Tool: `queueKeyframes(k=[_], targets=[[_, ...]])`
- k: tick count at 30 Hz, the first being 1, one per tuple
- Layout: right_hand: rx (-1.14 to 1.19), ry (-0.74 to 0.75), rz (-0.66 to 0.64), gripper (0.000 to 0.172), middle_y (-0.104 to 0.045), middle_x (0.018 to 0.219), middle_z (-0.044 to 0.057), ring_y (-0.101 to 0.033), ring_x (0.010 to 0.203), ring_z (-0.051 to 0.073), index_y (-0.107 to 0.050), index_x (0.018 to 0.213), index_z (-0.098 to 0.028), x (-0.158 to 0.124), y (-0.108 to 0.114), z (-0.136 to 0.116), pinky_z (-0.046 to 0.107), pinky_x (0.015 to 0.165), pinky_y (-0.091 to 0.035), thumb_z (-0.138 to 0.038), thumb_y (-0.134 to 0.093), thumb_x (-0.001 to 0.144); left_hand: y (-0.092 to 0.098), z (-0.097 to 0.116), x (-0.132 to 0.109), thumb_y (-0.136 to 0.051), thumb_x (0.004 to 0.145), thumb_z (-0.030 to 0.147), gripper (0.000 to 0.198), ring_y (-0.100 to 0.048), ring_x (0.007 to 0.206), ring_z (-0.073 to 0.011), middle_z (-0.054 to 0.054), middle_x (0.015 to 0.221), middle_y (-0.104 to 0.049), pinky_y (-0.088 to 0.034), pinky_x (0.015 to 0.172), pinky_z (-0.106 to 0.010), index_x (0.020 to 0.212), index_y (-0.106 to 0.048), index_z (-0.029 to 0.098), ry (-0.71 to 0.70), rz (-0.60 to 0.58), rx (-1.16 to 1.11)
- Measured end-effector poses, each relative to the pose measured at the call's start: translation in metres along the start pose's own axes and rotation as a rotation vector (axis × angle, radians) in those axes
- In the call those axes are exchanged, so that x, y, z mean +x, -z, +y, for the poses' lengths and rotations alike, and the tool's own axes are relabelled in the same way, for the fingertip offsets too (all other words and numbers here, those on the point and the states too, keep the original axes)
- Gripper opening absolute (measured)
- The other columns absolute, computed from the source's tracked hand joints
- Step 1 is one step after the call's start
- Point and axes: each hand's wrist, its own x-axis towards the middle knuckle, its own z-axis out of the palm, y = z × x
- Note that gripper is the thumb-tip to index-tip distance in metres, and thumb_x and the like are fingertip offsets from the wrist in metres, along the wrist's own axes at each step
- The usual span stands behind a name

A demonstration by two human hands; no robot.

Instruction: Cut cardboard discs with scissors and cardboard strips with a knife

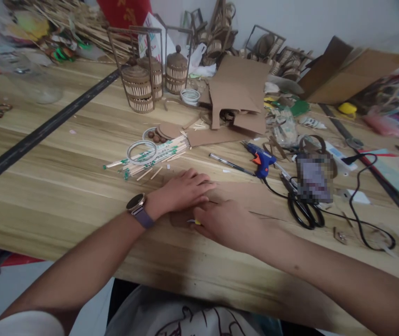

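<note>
My left hand (185, 189), with a watch (136, 205) on the wrist, lies flat with its fingers stretched out on a piece of brown cardboard (241, 193). Close against its fingertips, my right hand (227, 224) is closed around a utility knife (196, 222); only a yellow bit and a thin metal tip show below the fingers. Most of the knife is hidden in the fist. A dark straight line, perhaps a cut or an edge, runs across the cardboard to the right of my right hand.
Beyond my hands lie wrapped sticks (164, 156), tape rings (141, 152) and a pen (232, 164). A blue glue gun (264, 158) and black-handled scissors (304, 210) lie right, among cables. Small bamboo lanterns (138, 88) and cut cardboard (237, 88) stand farther back.
</note>
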Motion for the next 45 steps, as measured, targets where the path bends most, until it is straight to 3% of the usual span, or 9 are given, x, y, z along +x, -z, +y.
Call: queueKeyframes(k=[6, 22, 29, 33, 37, 45], targets=[[-0.041, 0.015, 0.022, 0.023, -0.076, 0.081, 0.013, -0.070, 0.066, 0.023, -0.074, 0.092, -0.014, 0.017, -0.009, -0.007, 0.027, 0.052, -0.038, -0.029, -0.058, 0.097, 0.002, -0.002, 0.000, -0.045, 0.103, 0.042, 0.043, -0.046, 0.111, -0.0278, -0.006, 0.138, -0.058, -0.042, 0.095, -0.041, 0.140, -0.053, 0.023, -0.008, 0.017, -0.027], [-0.154, 0.070, -0.017, 0.019, -0.076, 0.080, 0.016, -0.072, 0.073, 0.026, -0.076, 0.092, -0.010, 0.019, 0.006, -0.019, 0.029, 0.058, -0.050, -0.008, -0.056, 0.093, -0.001, 0.000, -0.001, -0.042, 0.103, 0.043, 0.044, -0.045, 0.112, -0.0284, -0.005, 0.139, -0.058, -0.042, 0.096, -0.041, 0.141, -0.053, 0.022, 0.000, 0.034, -0.054], [-0.093, -0.030, -0.175, 0.021, -0.077, 0.096, 0.021, -0.076, 0.084, 0.029, -0.076, 0.101, -0.008, 0.025, 0.028, -0.032, 0.031, 0.064, -0.057, -0.003, -0.059, 0.089, 0.004, 0.002, -0.001, -0.042, 0.104, 0.036, 0.041, -0.046, 0.112, -0.0274, -0.006, 0.140, -0.058, -0.041, 0.096, -0.040, 0.143, -0.051, 0.024, 0.013, 0.003, -0.025], [-0.084, -0.024, -0.210, 0.021, -0.077, 0.096, 0.022, -0.076, 0.084, 0.028, -0.075, 0.102, -0.008, 0.026, 0.030, -0.032, 0.030, 0.065, -0.057, -0.004, -0.059, 0.089, 0.008, 0.004, -0.002, -0.042, 0.104, 0.029, 0.041, -0.046, 0.111, -0.0269, -0.006, 0.142, -0.056, -0.041, 0.095, -0.040, 0.144, -0.049, 0.024, 0.017, -0.024, -0.019], [-0.121, 0.004, -0.152, 0.020, -0.077, 0.090, 0.019, -0.075, 0.080, 0.026, -0.076, 0.098, -0.008, 0.024, 0.023, -0.026, 0.029, 0.064, -0.056, -0.003, -0.058, 0.089, 0.007, 0.004, -0.002, -0.043, 0.104, 0.031, 0.041, -0.046, 0.112, -0.0273, -0.004, 0.142, -0.056, -0.041, 0.097, -0.039, 0.144, -0.050, 0.023, 0.005, -0.023, -0.029], [-0.205, 0.017, -0.090, 0.026, -0.077, 0.086, 0.016, -0.074, 0.067, 0.025, -0.071, 0.108, -0.009, 0.013, 0.002, -0.012, 0.025, 0.049, -0.044, -0.001, -0.056, 0.088, 0.004, 0.003, -0.002, -0.048, 0.102, 0.038, 0.042, -0.047, 0.110, -0.0272, -0.004, 0.140, -0.058, -0.042, 0.096, -0.038, 0.141, -0.053, 0.022, -0.007, 0.020, -0.014]])
